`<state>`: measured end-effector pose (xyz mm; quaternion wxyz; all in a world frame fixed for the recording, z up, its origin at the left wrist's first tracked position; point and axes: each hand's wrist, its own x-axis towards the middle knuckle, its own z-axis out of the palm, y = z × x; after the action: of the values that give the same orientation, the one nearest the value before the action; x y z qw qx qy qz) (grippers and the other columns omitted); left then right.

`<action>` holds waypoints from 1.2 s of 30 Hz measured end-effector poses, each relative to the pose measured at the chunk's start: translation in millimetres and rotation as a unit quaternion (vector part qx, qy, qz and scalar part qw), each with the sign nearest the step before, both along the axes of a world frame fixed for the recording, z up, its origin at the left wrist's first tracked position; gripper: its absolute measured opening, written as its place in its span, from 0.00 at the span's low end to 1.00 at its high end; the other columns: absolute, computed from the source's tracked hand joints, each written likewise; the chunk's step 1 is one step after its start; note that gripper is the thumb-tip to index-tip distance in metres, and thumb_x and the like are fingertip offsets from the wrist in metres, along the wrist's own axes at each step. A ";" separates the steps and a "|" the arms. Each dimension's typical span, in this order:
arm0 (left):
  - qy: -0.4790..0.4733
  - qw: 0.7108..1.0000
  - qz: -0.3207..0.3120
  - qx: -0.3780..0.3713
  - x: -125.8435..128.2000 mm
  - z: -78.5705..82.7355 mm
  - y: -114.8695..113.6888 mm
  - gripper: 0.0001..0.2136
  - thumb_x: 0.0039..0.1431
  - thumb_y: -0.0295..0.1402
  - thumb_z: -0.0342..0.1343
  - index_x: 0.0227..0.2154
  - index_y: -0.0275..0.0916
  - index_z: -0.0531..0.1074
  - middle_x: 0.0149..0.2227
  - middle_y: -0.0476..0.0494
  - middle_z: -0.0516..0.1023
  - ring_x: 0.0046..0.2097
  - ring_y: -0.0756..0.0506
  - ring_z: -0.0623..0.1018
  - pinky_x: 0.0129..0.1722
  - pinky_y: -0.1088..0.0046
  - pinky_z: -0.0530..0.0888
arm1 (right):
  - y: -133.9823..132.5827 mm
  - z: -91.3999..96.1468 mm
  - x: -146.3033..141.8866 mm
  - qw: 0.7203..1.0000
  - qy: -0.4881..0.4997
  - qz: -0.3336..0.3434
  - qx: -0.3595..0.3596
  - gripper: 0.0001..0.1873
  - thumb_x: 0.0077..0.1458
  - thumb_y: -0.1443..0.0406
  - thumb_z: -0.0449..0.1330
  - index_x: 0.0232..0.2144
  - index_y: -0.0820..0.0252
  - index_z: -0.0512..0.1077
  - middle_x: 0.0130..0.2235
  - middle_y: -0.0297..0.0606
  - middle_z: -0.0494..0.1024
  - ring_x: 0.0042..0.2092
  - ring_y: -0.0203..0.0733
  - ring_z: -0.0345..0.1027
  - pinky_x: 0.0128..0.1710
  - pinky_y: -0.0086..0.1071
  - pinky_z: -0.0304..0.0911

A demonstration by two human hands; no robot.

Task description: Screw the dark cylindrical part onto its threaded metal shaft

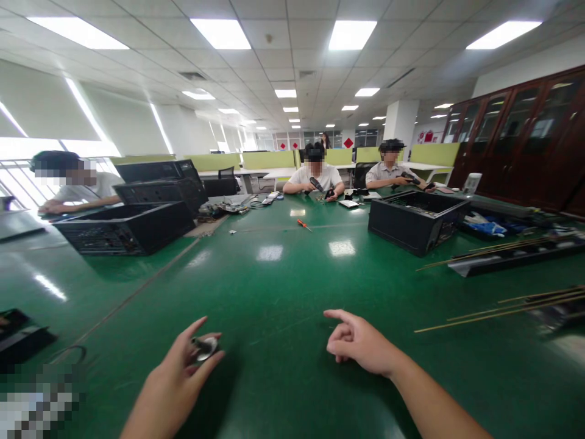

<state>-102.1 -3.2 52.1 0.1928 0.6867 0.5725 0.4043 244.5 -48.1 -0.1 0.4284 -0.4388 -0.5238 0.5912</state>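
Note:
My left hand [176, 372] is raised over the green table [274, 286], its fingers curved round a small round metal part [206, 349]. The part has a shiny disc-like face and a darker stub; its exact kind does not show. To the right, my right hand [361, 344] hovers above the tabletop with the index finger stretched out and the other fingers loosely curled. Nothing shows in it. Farther off, between the two hands, an orange-handled screwdriver [302, 225] lies on the table.
Black computer cases stand at left [137, 228] and right [418, 219]. Thin yellowish rods [484, 313] and dark metal rails [512, 251] lie at right. A dark tray-like part [22, 338] sits at left. Several people work around the table, one holding a power drill [316, 183].

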 end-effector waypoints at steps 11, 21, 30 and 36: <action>-0.091 0.949 -0.286 -0.100 168.6 -21.5 9.9 0.15 0.47 0.31 0.67 0.40 0.38 0.78 0.37 0.44 0.82 0.36 0.44 0.79 0.37 0.70 0.73 | 4.4 -10.5 9.8 0.979 -0.126 -0.083 0.139 0.33 0.46 0.76 0.58 0.55 0.55 0.59 0.42 0.35 0.73 0.30 0.31 0.67 0.32 0.27 0.63; -0.005 0.932 -0.334 -0.142 131.0 -32.6 8.2 0.22 0.47 0.26 0.64 0.48 0.41 0.72 0.38 0.47 0.81 0.40 0.44 0.78 0.43 0.69 0.71 | -5.7 8.3 -0.3 0.961 -0.222 -0.026 0.163 0.23 0.42 0.73 0.64 0.43 0.57 0.71 0.39 0.34 0.76 0.35 0.37 0.68 0.37 0.30 0.62; 0.022 0.937 -0.318 -0.143 133.7 -30.8 8.4 0.12 0.46 0.29 0.66 0.37 0.41 0.77 0.32 0.49 0.80 0.36 0.45 0.76 0.37 0.72 0.68 | -5.9 8.6 -6.4 0.962 -0.216 -0.036 0.164 0.18 0.45 0.72 0.64 0.41 0.57 0.74 0.36 0.33 0.77 0.36 0.40 0.70 0.38 0.30 0.63; 0.018 0.936 -0.326 -0.132 136.0 -31.2 8.3 0.11 0.49 0.31 0.66 0.37 0.42 0.78 0.33 0.49 0.80 0.36 0.45 0.76 0.37 0.72 0.67 | -7.9 9.3 -6.9 0.958 -0.228 -0.039 0.171 0.14 0.47 0.71 0.64 0.39 0.57 0.76 0.35 0.33 0.78 0.35 0.39 0.71 0.37 0.29 0.64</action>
<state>34.0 5.1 20.9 0.3927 0.8113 0.3684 0.2277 237.6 -56.0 9.3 0.3894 -0.5019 -0.6834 0.3599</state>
